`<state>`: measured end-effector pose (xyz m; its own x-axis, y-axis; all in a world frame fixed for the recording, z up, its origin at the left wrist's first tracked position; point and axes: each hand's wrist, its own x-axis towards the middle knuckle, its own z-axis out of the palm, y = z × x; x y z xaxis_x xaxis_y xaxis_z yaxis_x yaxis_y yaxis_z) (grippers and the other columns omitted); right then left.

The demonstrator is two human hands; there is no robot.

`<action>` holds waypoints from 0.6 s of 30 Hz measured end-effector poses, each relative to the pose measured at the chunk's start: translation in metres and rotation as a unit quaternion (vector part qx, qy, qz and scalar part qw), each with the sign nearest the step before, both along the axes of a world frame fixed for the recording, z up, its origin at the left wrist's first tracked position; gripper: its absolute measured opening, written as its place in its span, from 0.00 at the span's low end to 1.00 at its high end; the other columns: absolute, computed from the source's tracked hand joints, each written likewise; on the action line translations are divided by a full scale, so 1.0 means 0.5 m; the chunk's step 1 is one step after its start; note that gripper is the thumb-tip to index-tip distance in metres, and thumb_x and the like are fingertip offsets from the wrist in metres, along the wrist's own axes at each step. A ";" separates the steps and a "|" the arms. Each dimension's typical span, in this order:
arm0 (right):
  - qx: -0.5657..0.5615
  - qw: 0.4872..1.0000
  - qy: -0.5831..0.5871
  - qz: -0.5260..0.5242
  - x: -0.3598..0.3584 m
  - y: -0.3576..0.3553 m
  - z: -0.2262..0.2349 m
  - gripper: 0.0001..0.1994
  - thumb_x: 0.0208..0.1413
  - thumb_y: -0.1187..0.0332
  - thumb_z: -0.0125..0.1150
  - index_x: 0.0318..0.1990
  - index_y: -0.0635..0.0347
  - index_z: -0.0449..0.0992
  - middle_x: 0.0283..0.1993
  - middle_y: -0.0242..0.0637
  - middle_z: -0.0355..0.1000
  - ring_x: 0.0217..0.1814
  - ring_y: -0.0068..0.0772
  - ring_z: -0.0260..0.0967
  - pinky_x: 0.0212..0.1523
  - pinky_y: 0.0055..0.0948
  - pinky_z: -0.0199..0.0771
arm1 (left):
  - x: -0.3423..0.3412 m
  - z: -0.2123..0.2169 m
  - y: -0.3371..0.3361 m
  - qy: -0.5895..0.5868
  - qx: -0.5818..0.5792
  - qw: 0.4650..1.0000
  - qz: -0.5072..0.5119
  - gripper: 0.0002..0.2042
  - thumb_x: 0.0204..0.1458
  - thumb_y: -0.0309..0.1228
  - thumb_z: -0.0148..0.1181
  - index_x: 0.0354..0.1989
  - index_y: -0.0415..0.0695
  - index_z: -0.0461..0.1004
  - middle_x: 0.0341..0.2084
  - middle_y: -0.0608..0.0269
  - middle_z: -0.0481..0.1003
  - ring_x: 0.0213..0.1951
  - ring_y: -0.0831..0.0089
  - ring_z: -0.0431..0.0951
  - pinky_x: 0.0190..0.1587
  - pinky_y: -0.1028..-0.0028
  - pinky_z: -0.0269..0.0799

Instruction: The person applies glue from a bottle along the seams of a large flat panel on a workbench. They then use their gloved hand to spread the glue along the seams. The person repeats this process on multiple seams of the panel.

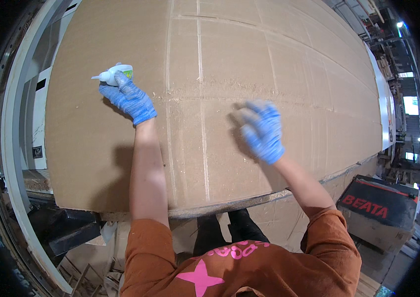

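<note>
In a blue knit glove, my left hand is closed round a small white squeeze bottle with a thin nozzle and a green label. The bottle lies sideways in the grip, its nozzle toward the left, above a wide sheet of brown cardboard. My right hand, gloved the same way, is over the middle of the sheet near a scuffed, flaking strip. Motion blurs its fingers, so whether they are apart or closed does not show. Nothing is visibly held in it.
A pale metal frame curves along the left side beside the cardboard. On the floor to the right stands a black and brown box. Dark bulky items sit below the sheet's near left corner. Racks and stacked goods line the far right.
</note>
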<state>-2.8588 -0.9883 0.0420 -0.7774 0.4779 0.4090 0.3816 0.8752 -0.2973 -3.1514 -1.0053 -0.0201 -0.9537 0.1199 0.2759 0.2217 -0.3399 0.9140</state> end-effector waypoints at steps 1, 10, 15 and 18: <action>0.021 0.996 -0.010 -0.081 0.047 0.023 -0.029 0.16 0.47 0.61 0.57 0.45 0.51 0.76 0.52 0.42 0.69 0.54 0.51 0.64 0.59 0.45 0.57 | 0.002 -0.001 0.003 -0.005 -0.004 1.000 0.003 0.16 0.57 0.38 0.54 0.44 0.38 0.66 0.39 0.58 0.72 0.41 0.70 0.73 0.46 0.68 0.70; 0.008 0.992 -0.035 -0.118 0.088 0.061 -0.074 0.13 0.49 0.62 0.53 0.41 0.51 0.78 0.57 0.44 0.66 0.61 0.51 0.59 0.63 0.49 0.50 | 0.000 -0.003 0.002 0.016 -0.021 1.000 -0.001 0.16 0.58 0.41 0.54 0.45 0.41 0.64 0.39 0.61 0.72 0.39 0.73 0.73 0.41 0.72 0.72; -0.022 0.998 0.049 -0.043 0.112 0.020 -0.061 0.11 0.49 0.64 0.53 0.37 0.53 0.78 0.52 0.45 0.70 0.59 0.51 0.62 0.63 0.49 0.51 | -0.013 -0.020 0.004 0.039 -0.020 0.999 -0.007 0.16 0.58 0.41 0.54 0.45 0.41 0.64 0.39 0.62 0.72 0.39 0.74 0.73 0.40 0.73 0.73; -0.023 0.992 0.052 -0.112 0.106 0.034 -0.072 0.12 0.48 0.65 0.54 0.40 0.56 0.76 0.54 0.46 0.69 0.58 0.54 0.61 0.62 0.50 0.53 | -0.005 -0.019 0.010 0.032 0.013 0.999 0.009 0.16 0.57 0.40 0.56 0.43 0.41 0.65 0.37 0.63 0.72 0.38 0.75 0.72 0.40 0.73 0.73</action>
<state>-2.8060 -0.9714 0.0060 -0.6036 0.6543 0.4555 0.5303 0.7561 -0.3835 -3.1538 -1.0002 -0.0296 -0.9357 0.0942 0.3399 0.2864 -0.3594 0.8882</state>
